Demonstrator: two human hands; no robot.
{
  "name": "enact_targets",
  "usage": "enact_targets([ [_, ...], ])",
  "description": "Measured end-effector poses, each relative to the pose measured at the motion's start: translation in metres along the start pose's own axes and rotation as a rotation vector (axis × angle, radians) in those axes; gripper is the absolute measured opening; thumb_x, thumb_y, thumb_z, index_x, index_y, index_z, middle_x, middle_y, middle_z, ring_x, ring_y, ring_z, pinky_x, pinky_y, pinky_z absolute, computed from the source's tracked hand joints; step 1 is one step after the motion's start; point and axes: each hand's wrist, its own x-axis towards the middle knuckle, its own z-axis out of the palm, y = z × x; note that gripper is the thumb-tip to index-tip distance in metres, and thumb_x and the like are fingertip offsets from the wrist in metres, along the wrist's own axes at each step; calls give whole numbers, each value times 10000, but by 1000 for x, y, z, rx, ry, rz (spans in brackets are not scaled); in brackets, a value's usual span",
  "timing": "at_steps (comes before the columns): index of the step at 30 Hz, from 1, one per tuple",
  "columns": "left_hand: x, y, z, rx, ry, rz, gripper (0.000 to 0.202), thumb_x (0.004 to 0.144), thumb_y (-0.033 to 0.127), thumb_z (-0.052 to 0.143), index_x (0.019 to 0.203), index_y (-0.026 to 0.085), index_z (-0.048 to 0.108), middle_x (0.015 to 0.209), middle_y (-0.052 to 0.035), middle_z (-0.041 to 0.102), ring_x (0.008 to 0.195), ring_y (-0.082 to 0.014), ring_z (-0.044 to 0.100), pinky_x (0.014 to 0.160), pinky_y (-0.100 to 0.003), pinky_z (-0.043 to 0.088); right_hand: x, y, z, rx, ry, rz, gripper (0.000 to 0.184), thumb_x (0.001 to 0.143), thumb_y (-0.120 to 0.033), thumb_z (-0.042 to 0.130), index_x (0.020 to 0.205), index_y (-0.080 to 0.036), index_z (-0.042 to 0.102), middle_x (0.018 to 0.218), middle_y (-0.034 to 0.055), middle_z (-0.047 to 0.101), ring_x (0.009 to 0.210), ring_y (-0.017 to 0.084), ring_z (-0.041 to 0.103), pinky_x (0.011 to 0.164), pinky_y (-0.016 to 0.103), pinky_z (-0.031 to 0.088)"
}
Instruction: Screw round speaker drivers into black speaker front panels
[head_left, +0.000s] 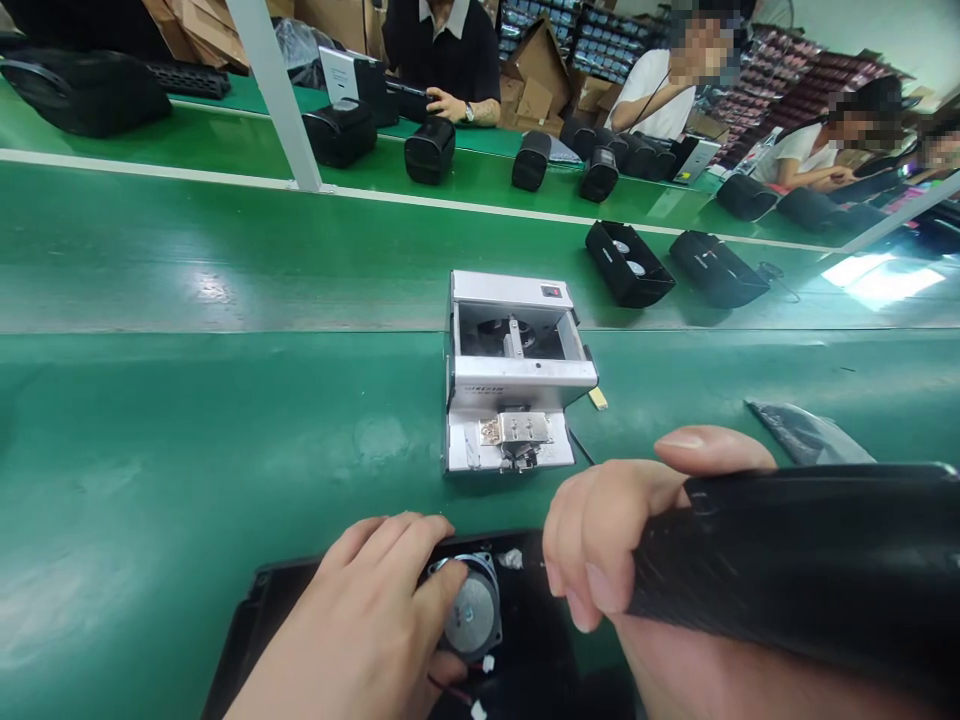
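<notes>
My left hand rests on a round metal speaker driver seated in a black plastic housing at the near edge of the green bench; its fingers curl over the driver's rim. My right hand is wrapped round a large black tool or casing that reaches off to the right, thumb on top. Just beyond both hands stands a small white machine with an open top and a metal fitting at its front.
A green conveyor belt runs across the middle, carrying black speaker housings. Several people sit at the far side with more black speakers and cardboard boxes. A dark plastic bag lies at right. A white post rises at left.
</notes>
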Motion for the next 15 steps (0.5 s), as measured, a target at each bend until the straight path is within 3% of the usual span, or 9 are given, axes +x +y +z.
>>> enact_targets([
  [3, 2, 3, -2, -35, -1, -30, 371, 805, 108, 722, 1128, 289, 754, 1326, -51, 757, 1266, -320, 702, 1050, -506, 571, 4, 0, 7, 218, 110, 7, 551, 1023, -796, 425, 1313, -394, 666, 678, -4, 660, 514, 210, 621, 499, 392, 540],
  [6, 7, 6, -4, -79, -27, -59, 357, 796, 92, 726, 1089, 289, 773, 1312, -55, 760, 1258, -331, 707, 1039, -528, 571, 5, 3, 9, 207, 89, 0, 606, 981, -808, 500, 1345, -352, 666, 711, 8, 688, 540, 212, 628, 524, 404, 538],
  [9, 10, 7, -3, -109, -66, -90, 364, 776, 68, 732, 1065, 283, 785, 1296, -59, 762, 1250, -344, 710, 1035, -548, 569, 5, 6, 9, 250, 83, -2, 659, 983, -826, 456, 1345, -325, 684, 715, 22, 695, 553, 208, 628, 552, 396, 531],
  [15, 8, 7, -3, -133, -93, -103, 420, 763, 33, 703, 1091, 278, 795, 1375, -85, 738, 1294, -362, 685, 1072, -591, 534, 8, 10, 12, 274, 116, 13, 654, 937, -834, 565, 1301, -317, 731, 684, 23, 705, 520, 207, 622, 552, 369, 519],
])
